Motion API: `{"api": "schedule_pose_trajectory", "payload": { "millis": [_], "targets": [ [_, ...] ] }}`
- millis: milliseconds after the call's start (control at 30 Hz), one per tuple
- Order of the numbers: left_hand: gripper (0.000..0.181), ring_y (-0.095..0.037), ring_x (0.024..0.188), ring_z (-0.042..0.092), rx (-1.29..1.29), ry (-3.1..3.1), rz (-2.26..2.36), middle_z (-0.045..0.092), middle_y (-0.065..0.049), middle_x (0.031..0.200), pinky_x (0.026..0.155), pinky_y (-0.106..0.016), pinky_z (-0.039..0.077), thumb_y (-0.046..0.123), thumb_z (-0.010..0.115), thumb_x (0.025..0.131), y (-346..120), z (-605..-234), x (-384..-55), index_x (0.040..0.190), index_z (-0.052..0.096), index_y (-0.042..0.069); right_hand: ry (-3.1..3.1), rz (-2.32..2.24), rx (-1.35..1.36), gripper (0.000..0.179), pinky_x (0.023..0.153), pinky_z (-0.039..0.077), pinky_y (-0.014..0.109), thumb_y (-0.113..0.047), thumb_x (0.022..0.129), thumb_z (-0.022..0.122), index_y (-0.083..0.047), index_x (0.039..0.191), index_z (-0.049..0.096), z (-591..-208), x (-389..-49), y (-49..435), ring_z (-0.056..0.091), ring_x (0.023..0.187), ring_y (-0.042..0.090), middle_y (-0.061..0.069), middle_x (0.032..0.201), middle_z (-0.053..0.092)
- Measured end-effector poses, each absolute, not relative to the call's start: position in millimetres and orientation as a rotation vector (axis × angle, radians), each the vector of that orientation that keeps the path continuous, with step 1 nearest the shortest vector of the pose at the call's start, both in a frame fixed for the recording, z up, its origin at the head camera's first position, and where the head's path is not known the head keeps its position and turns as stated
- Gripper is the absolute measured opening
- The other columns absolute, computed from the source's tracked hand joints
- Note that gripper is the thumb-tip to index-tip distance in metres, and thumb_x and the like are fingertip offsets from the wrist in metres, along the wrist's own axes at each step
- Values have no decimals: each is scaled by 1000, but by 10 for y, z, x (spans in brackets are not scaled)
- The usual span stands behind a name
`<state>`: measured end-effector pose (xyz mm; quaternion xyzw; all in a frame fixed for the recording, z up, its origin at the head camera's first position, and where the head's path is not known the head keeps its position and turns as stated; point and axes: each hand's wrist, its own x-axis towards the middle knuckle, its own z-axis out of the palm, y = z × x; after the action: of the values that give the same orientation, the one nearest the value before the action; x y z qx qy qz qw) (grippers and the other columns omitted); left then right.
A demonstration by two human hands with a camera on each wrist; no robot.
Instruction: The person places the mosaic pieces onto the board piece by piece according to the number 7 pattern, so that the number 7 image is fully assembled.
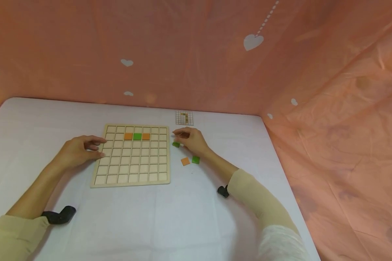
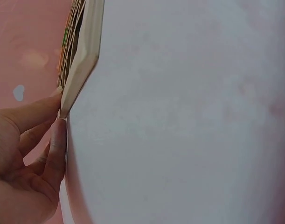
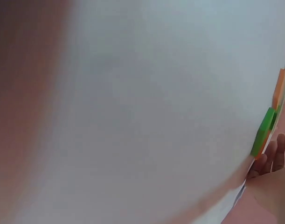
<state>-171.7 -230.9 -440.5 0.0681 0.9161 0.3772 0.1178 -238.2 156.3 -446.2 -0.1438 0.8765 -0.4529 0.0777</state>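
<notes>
A pale wooden grid board (image 1: 127, 159) lies flat on the table. In one of its upper rows sit an orange tile (image 1: 128, 136), a green tile (image 1: 137, 136) and another orange tile (image 1: 145, 136), side by side. My left hand (image 1: 76, 150) rests against the board's left edge, index finger and thumb spread apart. Right of the board, my right hand (image 1: 191, 139) has its bent fingertips just above a loose green tile (image 1: 176, 144); contact is unclear. A loose orange tile (image 1: 185, 161) and a second loose green tile (image 1: 196, 160) lie nearer to me.
Behind my right hand lies a small pattern card (image 1: 184, 118) showing a grid with coloured squares. White cloth covers the table (image 1: 134, 221). A pink curtain (image 1: 183, 54) hangs behind and to the right. Black straps (image 1: 59, 215) sit at my wrists.
</notes>
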Motion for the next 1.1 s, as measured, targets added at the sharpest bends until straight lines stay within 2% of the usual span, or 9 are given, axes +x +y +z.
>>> {"api": "schedule_pose_trajectory", "payload": {
  "millis": [233,400,500,900,1100],
  "targets": [
    [56,-43,109,58,203,2694,1100,64,-28,115,88,-57,42,28,77,88,-2303,-4422,-1716,133,59,1,2678,-1278,-447,32,79,50,25,-17,86,79,-12,117,73,-4507,-2309,1704,63,93,13,0,107,72],
    [55,-42,109,59,199,2698,1101,65,-28,115,88,-56,41,27,77,87,-2291,-4411,-1717,133,59,0,2717,-1221,-523,40,87,48,27,-17,83,83,-11,120,70,-4577,-2230,1711,59,101,14,0,116,70],
    [55,-42,109,59,200,2695,1099,65,-27,115,88,-56,41,27,77,87,-2297,-4410,-1719,133,59,1,2761,-1180,-570,43,86,46,27,-17,81,84,-10,121,70,-4600,-2212,1675,58,103,15,1,118,69],
    [56,-43,110,58,204,2690,1097,64,-28,116,89,-58,41,28,77,88,-2298,-4404,-1717,134,58,1,2849,-1091,-556,29,77,47,23,-19,85,81,-11,112,75,-4604,-2220,1636,59,91,14,1,108,71],
    [56,-43,110,58,206,2682,1102,64,-29,116,90,-58,41,28,77,88,-2308,-4419,-1729,134,58,1,2782,-1068,-537,28,79,48,24,-19,86,80,-13,113,75,-4547,-2269,1633,60,93,13,0,110,71]
  ]
}}
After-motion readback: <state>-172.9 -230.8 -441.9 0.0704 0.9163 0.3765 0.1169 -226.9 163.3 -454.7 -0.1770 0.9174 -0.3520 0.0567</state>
